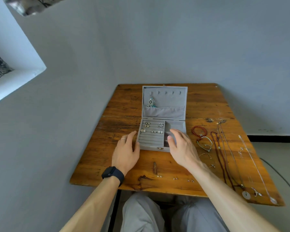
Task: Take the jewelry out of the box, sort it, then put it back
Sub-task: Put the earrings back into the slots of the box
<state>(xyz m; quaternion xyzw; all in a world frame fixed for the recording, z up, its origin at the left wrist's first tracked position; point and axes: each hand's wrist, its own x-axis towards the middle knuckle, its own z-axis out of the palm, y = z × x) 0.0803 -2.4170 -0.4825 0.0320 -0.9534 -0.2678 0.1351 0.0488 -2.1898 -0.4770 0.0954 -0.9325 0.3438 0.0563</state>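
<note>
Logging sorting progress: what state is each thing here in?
Jewelry box: open, lid tipped back.
Dangling earring: hung from a lid hook.
Small pieces: seated in the far ring rows.
Red bracelet: lying on the table, right of box.
Necklaces: stretched out on the table.
Left hand: open, at the box's left side.
Right hand: open, over the right compartment.

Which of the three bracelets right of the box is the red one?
The beaded bracelet farthest from the person, beside the box; the pale green cord bracelet and the thin chain bracelet lie nearer.
</note>
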